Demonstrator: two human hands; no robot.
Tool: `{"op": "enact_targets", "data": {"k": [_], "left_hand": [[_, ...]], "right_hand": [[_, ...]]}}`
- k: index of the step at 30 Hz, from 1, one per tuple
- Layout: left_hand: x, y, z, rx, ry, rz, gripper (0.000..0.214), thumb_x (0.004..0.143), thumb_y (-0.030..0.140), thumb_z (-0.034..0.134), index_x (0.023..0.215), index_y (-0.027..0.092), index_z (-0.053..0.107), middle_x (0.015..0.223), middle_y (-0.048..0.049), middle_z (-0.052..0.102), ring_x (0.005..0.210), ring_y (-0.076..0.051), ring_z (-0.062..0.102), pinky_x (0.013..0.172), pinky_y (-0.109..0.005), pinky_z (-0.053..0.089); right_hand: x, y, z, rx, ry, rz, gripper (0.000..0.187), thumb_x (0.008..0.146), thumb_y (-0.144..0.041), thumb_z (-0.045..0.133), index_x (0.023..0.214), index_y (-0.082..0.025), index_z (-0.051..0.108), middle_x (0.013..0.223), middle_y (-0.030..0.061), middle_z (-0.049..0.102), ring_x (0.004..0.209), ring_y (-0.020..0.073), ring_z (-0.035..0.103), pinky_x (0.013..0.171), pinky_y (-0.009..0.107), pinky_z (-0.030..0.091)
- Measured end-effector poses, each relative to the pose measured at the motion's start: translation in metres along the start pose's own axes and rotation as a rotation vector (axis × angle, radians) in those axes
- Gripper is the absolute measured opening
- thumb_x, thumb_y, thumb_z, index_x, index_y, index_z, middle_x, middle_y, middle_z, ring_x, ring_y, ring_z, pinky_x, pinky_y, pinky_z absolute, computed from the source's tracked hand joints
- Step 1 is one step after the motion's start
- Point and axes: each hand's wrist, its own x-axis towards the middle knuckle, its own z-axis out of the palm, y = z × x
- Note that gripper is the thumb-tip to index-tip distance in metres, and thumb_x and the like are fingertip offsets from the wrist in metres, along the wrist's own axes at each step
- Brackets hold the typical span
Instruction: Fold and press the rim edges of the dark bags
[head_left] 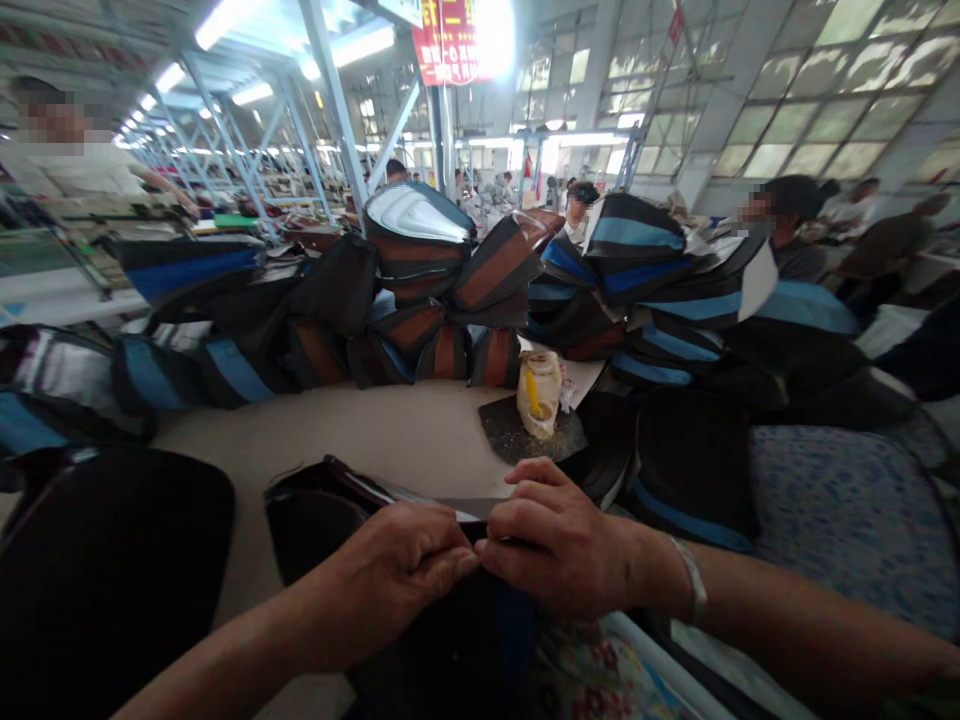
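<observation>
Black material makes up the piece (442, 650) at the person's fingers, sagging below both hands. The left hand (409, 570) pinches its upper edge between thumb and curled fingers; the right hand (559, 540), a pale bracelet (694, 582) at its wrist, grips the same edge just beside it, the fingertips of both nearly meeting. Whether they press on a seam is hidden.

High beyond the hands hangs a red sign (442, 45) with large yellow Chinese characters. The middle one looks like 二; glare washes over the sign's right side, and the smaller lines beneath are too blurred to read.

Just beyond the right hand, a cream plastic container (553, 385) with a cut-out opening sits on a dark, speckled board (499, 430). A yellow tool (533, 392) stands in it, its lower end within the opening; what else lies inside is unclear.

Ahead of the left hand runs a pale tabletop (330, 430), and past it are brown-striped panels (491, 265). Blue-striped panels (637, 235) are heaped farther off, beyond the right hand. Right of that hand lies blue patterned cloth (847, 510); below it, floral fabric (600, 670).
</observation>
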Motion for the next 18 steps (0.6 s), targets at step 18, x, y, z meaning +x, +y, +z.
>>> {"op": "enact_targets", "data": {"k": [18], "left_hand": [[-0.022, -0.010, -0.007, 0.672, 0.316, 0.438, 0.030, 0.109, 0.023, 0.036, 0.083, 0.021, 0.051, 0.080, 0.0006, 0.058, 0.071, -0.020, 0.050, 0.067, -0.036, 0.027]], "right_hand": [[0.060, 0.009, -0.022, 0.302, -0.543, 0.176, 0.011, 0.094, -0.016, 0.058, 0.095, -0.011, 0.067, 0.095, 0.0087, 0.059, 0.080, 0.0162, 0.055, 0.075, 0.028, 0.048]]}}
